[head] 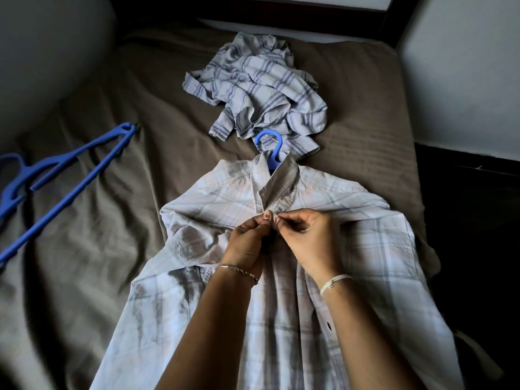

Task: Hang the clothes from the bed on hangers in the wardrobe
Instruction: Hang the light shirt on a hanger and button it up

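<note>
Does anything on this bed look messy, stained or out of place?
The striped shirt lies crumpled in a heap beyond the hanger hook, which rests on its edge. The plaid shirt shows dark grey blotches on the side nearer the spare hangers: maybe damp, maybe the sheet showing through; I cannot tell.

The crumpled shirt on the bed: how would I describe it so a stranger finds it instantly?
Start at the brown bed. Past the flat checked shirt spread at its near end, toward the far edge, lies the crumpled shirt. It alone is bunched in a heap, with bolder blue-grey stripes.
</note>
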Demonstrator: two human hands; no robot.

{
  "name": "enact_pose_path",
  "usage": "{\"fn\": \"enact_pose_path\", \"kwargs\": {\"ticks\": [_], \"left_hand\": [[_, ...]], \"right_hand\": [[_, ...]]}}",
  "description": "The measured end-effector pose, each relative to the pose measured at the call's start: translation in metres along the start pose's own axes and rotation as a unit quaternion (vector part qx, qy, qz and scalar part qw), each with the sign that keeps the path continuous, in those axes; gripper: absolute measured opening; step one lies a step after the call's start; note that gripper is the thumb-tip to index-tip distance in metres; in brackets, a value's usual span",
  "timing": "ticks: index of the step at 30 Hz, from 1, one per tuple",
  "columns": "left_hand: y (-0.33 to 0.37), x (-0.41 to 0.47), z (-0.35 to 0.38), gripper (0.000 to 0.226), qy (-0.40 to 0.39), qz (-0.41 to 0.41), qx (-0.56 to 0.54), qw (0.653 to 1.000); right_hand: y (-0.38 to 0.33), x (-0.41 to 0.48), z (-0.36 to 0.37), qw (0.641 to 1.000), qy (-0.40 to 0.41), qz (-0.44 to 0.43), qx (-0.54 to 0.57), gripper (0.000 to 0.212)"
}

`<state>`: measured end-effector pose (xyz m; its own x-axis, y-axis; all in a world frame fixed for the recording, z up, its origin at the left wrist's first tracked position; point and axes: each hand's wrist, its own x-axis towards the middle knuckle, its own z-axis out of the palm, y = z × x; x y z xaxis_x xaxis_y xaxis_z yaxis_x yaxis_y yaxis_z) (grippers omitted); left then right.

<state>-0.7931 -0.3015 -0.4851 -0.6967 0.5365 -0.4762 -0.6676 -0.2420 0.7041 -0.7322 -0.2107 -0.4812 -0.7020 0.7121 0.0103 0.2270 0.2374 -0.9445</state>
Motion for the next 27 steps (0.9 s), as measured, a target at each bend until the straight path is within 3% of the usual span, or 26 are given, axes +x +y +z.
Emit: {"fn": "enact_pose_path", "kwargs": {"ticks": [5, 13, 17, 20, 24, 27], "left_hand": [[0.005, 0.002, -0.005, 0.021, -0.009, -0.037, 0.000, 0.999], [0.013, 0.003, -0.004, 0.018, 0.030, -0.091, -0.006, 0.995], [0.016, 0.003, -0.005, 0.033, 0.019, -0.109, -0.005, 0.994], [0.014, 0.002, -0.004, 0.018, 0.015, -0.113, -0.002, 0.994], [0.005, 0.005, 0.005, 0.016, 0.072, -0.064, 0.017, 0.995], [-0.001, 0.001, 0.004, 0.011, 0.122, 0.051, 0.143, 0.981]], "right_hand": [[-0.007, 0.006, -0.007, 0.993, -0.057, -0.056, -0.087, 0.006], [-0.034, 0.014, -0.019, 0.917, -0.133, -0.192, -0.324, 0.010], [-0.038, 0.018, -0.018, 0.898, -0.148, -0.203, -0.362, 0.010], [-0.040, 0.016, -0.012, 0.885, -0.139, -0.198, -0.398, 0.012], [-0.038, 0.015, -0.005, 0.883, -0.116, -0.183, -0.416, 0.006], [-0.025, 0.015, -0.004, 0.915, -0.085, -0.142, -0.368, 0.008]]}}
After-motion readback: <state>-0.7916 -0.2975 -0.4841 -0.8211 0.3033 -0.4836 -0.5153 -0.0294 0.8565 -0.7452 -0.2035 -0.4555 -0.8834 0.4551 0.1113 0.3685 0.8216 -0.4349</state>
